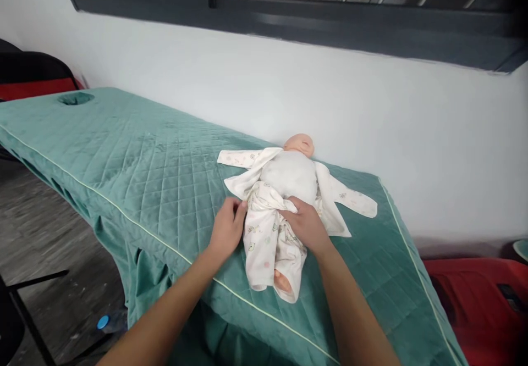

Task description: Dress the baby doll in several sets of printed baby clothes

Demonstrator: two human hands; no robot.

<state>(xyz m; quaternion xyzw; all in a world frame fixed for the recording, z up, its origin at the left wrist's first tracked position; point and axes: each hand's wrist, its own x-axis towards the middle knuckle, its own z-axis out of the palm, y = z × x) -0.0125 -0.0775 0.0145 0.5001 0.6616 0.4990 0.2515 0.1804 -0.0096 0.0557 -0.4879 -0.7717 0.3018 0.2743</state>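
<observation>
Trousers (260, 239): lay at the lower centre of the frame, on the doll's legs, with the waist bunched and twisted.
Foot (282, 281): showed at the right-hand cuff only; the left-hand cuff showed none, so a leg may have been short of its opening and could snag under a hard pull.
Left hand (226, 226): thumb and finger looked clamped on the waist's left edge, the tips partly hidden.
Right hand (307, 226): fingers were clamped on the bunched waist, just right of centre.
Waist: uneven pulling could tighten the twist, since the cloth was gathered more in the middle than at the side.
Shirt (328, 190): spread open at both sides of the doll; its tails, so near the waist, could get caught in it.
Doll (289, 173): lay on its back at centre, head uppermost; a strong upward tug could slide it along.
Bed (157, 173): green, quilted, running to the upper left.
Wall (371, 118): rose close behind the head, which a slide might bump.
</observation>
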